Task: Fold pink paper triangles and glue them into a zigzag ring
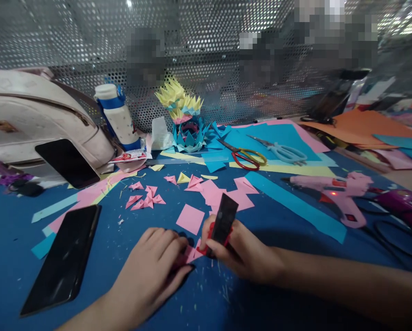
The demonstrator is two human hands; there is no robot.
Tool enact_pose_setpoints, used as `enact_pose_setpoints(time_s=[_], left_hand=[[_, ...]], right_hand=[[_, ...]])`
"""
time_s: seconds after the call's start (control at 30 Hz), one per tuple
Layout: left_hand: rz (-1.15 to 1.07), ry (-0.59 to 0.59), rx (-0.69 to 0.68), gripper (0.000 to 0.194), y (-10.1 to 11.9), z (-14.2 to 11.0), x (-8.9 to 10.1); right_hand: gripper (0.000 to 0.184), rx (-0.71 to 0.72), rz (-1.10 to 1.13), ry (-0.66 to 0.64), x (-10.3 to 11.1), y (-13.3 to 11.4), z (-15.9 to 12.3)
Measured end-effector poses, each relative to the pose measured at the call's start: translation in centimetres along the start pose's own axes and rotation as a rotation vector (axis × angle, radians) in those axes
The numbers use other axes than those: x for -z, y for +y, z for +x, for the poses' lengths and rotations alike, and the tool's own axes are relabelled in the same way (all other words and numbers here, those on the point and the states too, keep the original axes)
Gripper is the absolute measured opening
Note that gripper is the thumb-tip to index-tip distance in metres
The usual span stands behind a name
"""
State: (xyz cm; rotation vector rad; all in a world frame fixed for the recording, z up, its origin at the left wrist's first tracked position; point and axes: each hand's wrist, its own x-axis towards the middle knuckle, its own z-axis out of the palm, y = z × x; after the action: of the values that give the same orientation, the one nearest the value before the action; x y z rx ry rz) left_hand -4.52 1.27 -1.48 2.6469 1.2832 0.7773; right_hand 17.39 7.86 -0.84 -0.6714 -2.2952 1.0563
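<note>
Perforated metal panelling (98, 41) stands behind a blue counter (6, 262), where a yellow-and-blue papercraft (180, 101) sits at the back. Left hand (154, 262) has its grip pinching a folded pink paper (192, 253) low on the counter; the right hand (249, 253) has its grip wrapped round a red-and-black tool (224, 219) at that paper's edge. Just beyond lies a pink square (190, 219), with folded pink triangles (147, 198) to its left and a pink glue gun (347, 184) well apart on the right.

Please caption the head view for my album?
Left hand holding pink paper, right hand gripping a red and black tool, folded pink pieces beyond.
</note>
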Motion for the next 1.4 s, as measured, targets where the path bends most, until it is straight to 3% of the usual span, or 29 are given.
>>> enact_pose_setpoints(time_s=[0.1, 0.2, 0.27, 0.4, 0.5, 0.6, 0.8, 0.93, 1.13, 1.27, 1.4], left_hand=[[-0.083, -0.052, 0.141, 0.016, -0.3, -0.1, 0.2], [-0.085, -0.074, 0.173, 0.016, -0.3, -0.2, 0.2], [-0.082, -0.094, 0.183, 0.017, -0.2, -0.2, 0.1], [-0.168, -0.109, 0.223, 0.014, 0.3, -0.3, 0.0], [-0.212, -0.117, 0.244, 0.011, 0.7, -0.2, 0.0], [-0.218, -0.115, 0.249, 0.013, 1.1, -0.1, 0.1], [-0.214, -0.067, 0.228, 0.01, 1.3, -0.2, 0.2], [-0.209, -0.087, 0.182, 0.01, 1.2, -0.2, 0.2], [-0.191, -0.024, 0.105, 0.015, 0.8, 0.0, 0.5], [-0.133, 0.044, 0.034, 0.012, 0.7, 0.2, 0.9], [0.071, 0.16, -0.111, 0.013, 0.6, 0.0, 0.8]], right_hand=[[0.022, 0.0, 0.189, 0.065, 0.6, -0.4, 0.4], [0.02, -0.027, 0.269, 0.203, 2.2, -0.2, 1.1], [0.022, -0.086, 0.126, 0.247, 3.7, 0.3, 1.6], [0.029, -0.164, -0.462, 0.277, 6.5, 1.7, 2.7], [0.039, -0.175, -0.764, 0.267, 7.5, 3.0, 3.3], [0.035, -0.147, -0.882, 0.234, 7.7, 4.7, 3.4], [0.026, -0.049, -0.886, 0.177, 7.7, 6.5, 3.5], [0.022, 0.053, -0.828, 0.138, 7.2, 4.9, 3.5], [0.021, 0.244, -0.51, -0.09, 4.5, 1.4, 2.4], [0.023, 0.026, -0.222, -0.207, 2.8, 0.3, 1.6], [0.01, -0.186, 0.154, -0.236, 1.8, 0.2, 1.3]])
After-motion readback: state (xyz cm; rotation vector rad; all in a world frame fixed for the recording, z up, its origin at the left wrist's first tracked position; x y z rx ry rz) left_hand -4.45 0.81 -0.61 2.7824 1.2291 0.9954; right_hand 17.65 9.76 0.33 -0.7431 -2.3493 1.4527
